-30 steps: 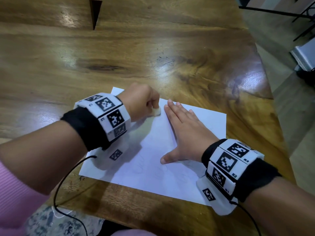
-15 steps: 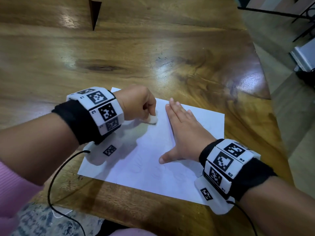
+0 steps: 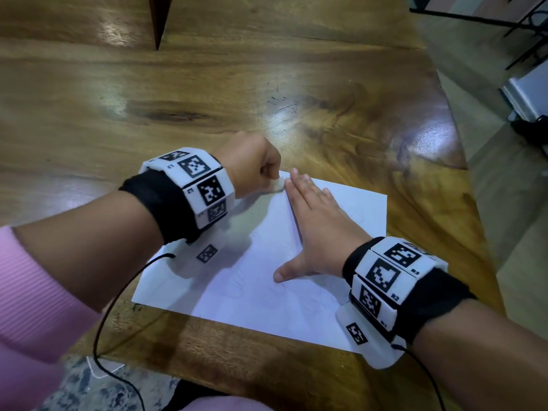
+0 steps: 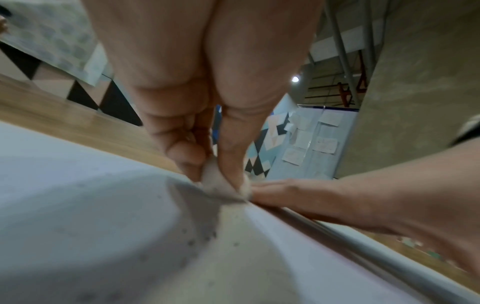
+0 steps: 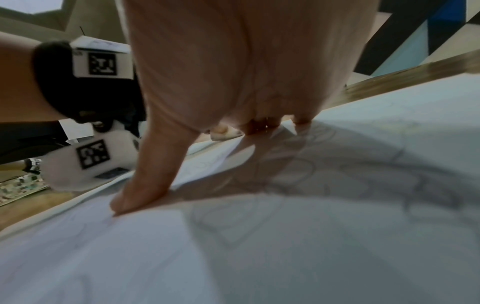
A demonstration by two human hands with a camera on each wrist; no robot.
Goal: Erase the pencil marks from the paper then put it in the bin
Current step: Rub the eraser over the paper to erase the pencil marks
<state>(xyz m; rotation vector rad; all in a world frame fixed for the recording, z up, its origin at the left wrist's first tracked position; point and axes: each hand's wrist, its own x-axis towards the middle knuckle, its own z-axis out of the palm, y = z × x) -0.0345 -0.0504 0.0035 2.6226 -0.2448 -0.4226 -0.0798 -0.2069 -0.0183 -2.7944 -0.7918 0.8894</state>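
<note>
**Eraser at the paper's far edge**

The glossy brown wooden table [image 3: 207,84] carries the white rectangular sheet of paper [image 3: 252,280] near its front edge, faint pencil marks [image 5: 363,174] showing on it. The right hand [image 3: 314,229] lies flat on the sheet, fingers straight and thumb spread. The left hand [image 3: 252,164], fingers curled, pinches a small white eraser [image 3: 277,185] against the paper's far edge, touching the right fingertips [image 4: 262,190]. Grey eraser crumbs [image 4: 202,236] dot the sheet behind it.
</note>
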